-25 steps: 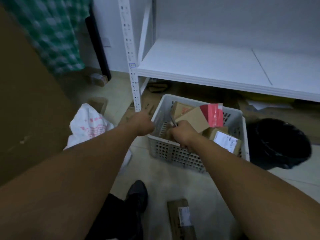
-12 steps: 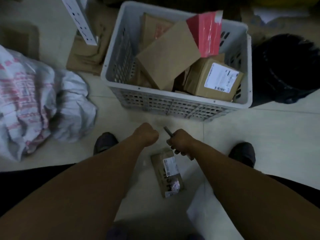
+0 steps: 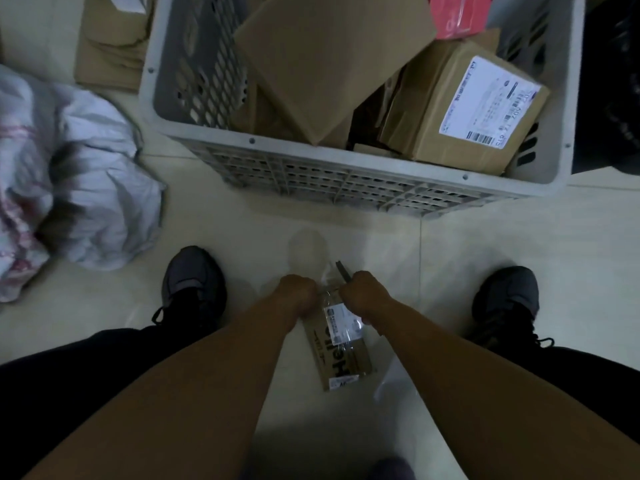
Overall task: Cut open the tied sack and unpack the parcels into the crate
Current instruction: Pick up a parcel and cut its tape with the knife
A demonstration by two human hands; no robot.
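A small brown parcel with a white label lies on the floor between my feet, inside clear wrap. My left hand is closed at its top edge, gripping the wrap. My right hand is closed on a cutter whose tip pokes out above the fist, right beside the left hand. The grey plastic crate stands just ahead, holding a large plain box, a labelled box and a red parcel. The white sack lies crumpled on the left.
My dark shoes flank the parcel. A black bin stands right of the crate. Flattened cardboard lies at the upper left. Pale floor tiles show between crate and feet.
The view has tipped down from the shelf and crate to the floor. Both hands dropped from the crate rim to the small parcel; the left hand now closes on its top edge.
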